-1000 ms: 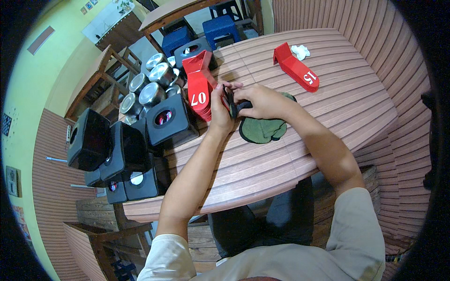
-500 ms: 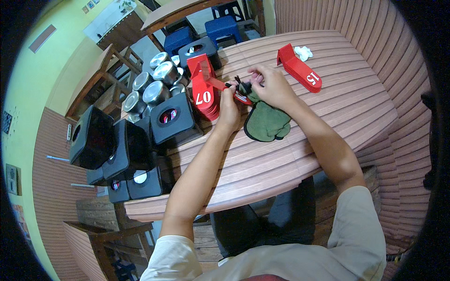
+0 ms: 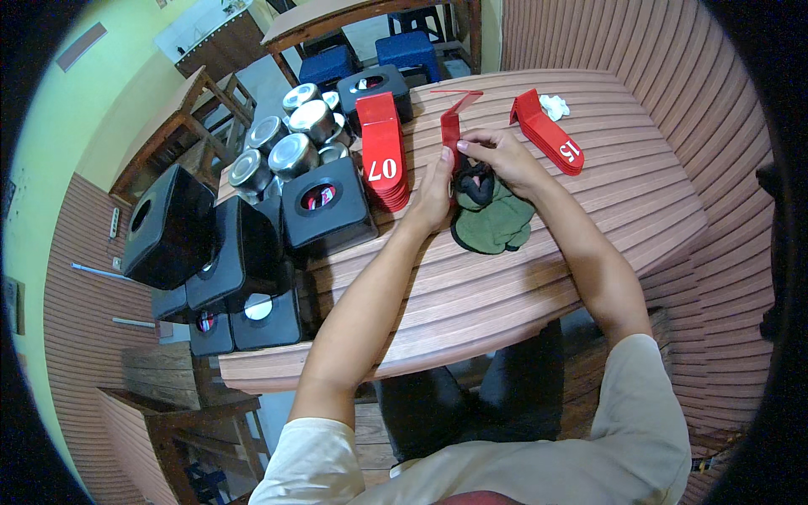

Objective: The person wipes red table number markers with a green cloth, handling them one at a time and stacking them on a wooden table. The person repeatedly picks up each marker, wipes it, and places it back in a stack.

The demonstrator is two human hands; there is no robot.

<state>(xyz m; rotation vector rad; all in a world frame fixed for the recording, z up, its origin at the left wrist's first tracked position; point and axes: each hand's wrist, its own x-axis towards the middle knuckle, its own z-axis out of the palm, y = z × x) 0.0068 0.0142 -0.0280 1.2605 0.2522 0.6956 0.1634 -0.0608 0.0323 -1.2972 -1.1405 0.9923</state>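
Observation:
Upright between my hands is a bent red table-number sign (image 3: 451,126), thin, with its upper part angled over. My left hand (image 3: 432,198) is closed on its lower part, the thumb against its face. My right hand (image 3: 505,160) is closed around a green cloth with black edging (image 3: 497,220), its thumb and forefinger pinched at the sign's right edge. The cloth's dark bunched part lies under those fingers, and its green part hangs to the table. Left of my left hand stands a stack of red number signs (image 3: 381,139). The held sign's lower end is mostly hidden by my hands.
Another stack of red signs (image 3: 547,135) lies at the right, beside a crumpled white tissue (image 3: 555,107). Several metal tins (image 3: 293,156) cluster at the left. Black tissue boxes (image 3: 326,206) stand in front of and behind them, some piled at the table's left edge. Blue stools (image 3: 407,52) stand beyond.
The held sign has come away from beside the left stack and turned upright. My right fingers have moved onto its edge. The view has shifted slightly.

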